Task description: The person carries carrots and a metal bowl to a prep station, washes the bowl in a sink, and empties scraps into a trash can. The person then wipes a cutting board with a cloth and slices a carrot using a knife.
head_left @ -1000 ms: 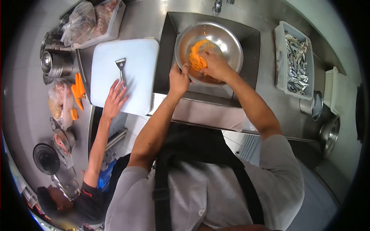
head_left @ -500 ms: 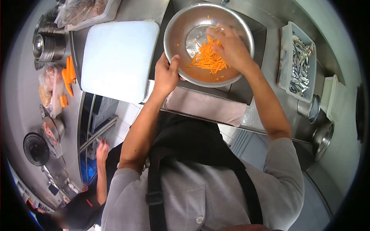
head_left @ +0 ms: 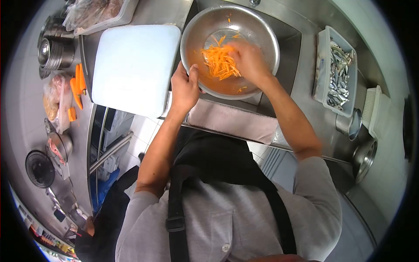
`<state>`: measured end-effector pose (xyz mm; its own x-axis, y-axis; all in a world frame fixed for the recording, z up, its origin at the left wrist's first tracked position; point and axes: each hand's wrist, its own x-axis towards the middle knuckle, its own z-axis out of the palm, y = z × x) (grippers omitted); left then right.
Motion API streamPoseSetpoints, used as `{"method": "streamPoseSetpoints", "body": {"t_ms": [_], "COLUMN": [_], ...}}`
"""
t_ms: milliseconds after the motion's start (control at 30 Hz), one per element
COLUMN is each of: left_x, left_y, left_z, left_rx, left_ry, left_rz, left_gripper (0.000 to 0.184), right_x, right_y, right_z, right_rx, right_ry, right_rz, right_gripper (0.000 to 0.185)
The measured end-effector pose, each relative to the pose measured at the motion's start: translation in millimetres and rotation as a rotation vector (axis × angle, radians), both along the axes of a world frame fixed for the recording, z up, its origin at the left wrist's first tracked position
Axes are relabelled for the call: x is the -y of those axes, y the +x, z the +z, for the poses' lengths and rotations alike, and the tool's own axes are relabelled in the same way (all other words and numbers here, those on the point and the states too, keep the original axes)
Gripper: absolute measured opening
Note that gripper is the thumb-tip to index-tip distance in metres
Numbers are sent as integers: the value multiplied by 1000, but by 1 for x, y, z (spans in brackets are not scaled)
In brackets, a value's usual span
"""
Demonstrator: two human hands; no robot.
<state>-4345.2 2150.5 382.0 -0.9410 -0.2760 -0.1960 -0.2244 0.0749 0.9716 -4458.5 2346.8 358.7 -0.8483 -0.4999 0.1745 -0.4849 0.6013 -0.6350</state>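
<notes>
My right hand (head_left: 249, 63) at the julienned carrots (head_left: 219, 63), finger spread too blurred to tell; left hand (head_left: 185, 91) clamped on the metal bowl (head_left: 257, 27) holding them, white cutting board (head_left: 134, 70) just left, fish tub (head_left: 321, 70) well right of both.

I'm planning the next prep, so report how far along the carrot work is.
The carrot strips in the steel bowl look already cut. In hand: the blurred right hand is among them while the left hand grips the rim. Perhaps left: the long carrots lying unshredded on the counter, if they are wanted.
</notes>
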Motion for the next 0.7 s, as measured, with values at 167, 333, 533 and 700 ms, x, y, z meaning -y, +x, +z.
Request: {"method": "streamPoseSetpoints", "body": {"t_ms": [167,333,533,700], "left_x": [-2,6,12,16], "left_y": [3,1,4,5], "left_z": [-2,-12,-13,-10], "left_rx": [55,89,43,83], "left_ry": [39,-6,18,11], "left_rz": [-47,-49,-47,-55], "left_gripper": [30,36,33,35], "right_x": [3,-17,-20,-17], "right_y": [9,5,-13,-12], "right_z": [16,-12,38,50], "right_rx": [-197,24,422,467], "right_ry": [79,321,-44,-564], "right_rz": [58,149,-59,150], "right_gripper": [34,36,35,35]}}
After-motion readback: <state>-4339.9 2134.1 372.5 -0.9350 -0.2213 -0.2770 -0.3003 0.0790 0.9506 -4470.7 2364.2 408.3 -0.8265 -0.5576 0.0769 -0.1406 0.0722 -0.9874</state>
